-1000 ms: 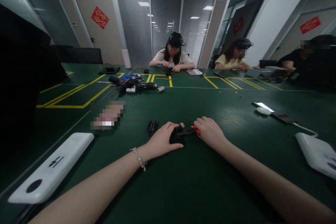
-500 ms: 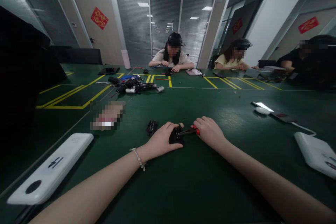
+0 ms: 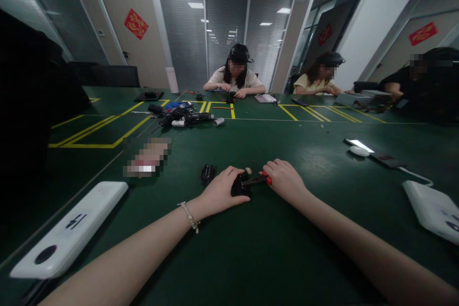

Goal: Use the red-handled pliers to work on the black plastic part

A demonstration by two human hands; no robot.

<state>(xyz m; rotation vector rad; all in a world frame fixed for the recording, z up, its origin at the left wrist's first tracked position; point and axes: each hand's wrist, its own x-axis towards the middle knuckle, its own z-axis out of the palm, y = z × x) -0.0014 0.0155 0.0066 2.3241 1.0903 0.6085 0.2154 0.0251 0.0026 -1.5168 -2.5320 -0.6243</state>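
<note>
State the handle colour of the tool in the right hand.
Red handle, gripped by the right hand; best in the head view.

Surface (image 3: 251, 258): dark green mat, matt, with a faint sheen under the ceiling lights. Yellow lines (image 3: 118, 139) on it look like smooth tape.

Black part (image 3: 239, 187): dull black, plastic by the look of it. Second black piece (image 3: 208, 173): same dull black, ribbed.

Pliers (image 3: 255, 180): dark, unpolished metal nose. The red handle sleeves are smooth; plastic or rubber, cannot tell which.

Bracelet (image 3: 190, 217): small pale beads, slightly shiny.

Left white case (image 3: 71, 229) and right white case (image 3: 433, 208): smooth white plastic, satin gloss.

Phone (image 3: 358, 145): glossy glass face, mirrors the light.

Partition (image 3: 225, 24): glass in metal frames.

Red door sign (image 3: 136, 24): looks like paper.
</note>
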